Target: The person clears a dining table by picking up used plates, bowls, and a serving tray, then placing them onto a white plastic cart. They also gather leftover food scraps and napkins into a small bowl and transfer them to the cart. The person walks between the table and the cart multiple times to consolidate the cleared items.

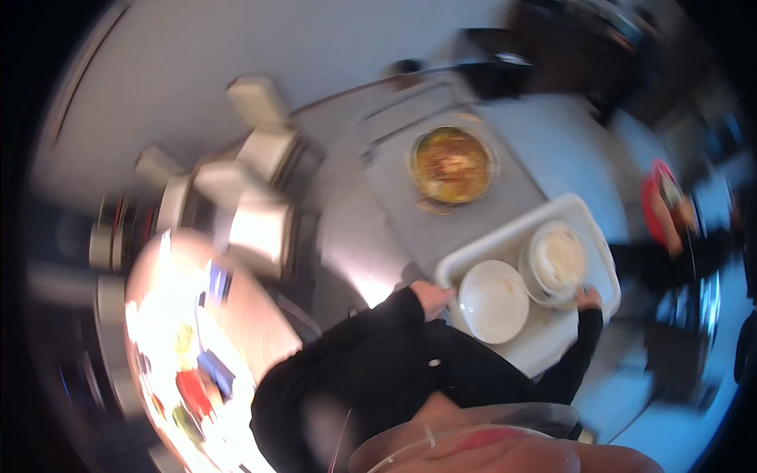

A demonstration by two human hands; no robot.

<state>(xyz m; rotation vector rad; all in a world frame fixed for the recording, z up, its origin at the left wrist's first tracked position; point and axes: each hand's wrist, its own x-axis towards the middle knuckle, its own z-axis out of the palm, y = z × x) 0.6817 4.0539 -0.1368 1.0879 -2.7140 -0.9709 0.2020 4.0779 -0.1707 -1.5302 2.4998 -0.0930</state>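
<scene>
In front of me is a white plastic tub (568, 204) with a stack of white plates or shallow bowls (494, 301) and, beside it, a stack of round, pale containers (557, 258). My left hand (432, 297) is at the tub's near left edge, its fingers curled at the rim. My right hand (589, 299) reaches inside the tub and touches the lower side of the container stack; blur hides how its fingers close. Beyond the tub, a round pot of orange-yellow food (453, 165) rests on a grey cart (393, 171).
A round table (266, 322) with colourful items stands at the left, with pale chairs (260, 230) behind it. At the right, another person's hands (671, 219) hold a red bowl (649, 201). Dark furniture (568, 53) is at the upper right.
</scene>
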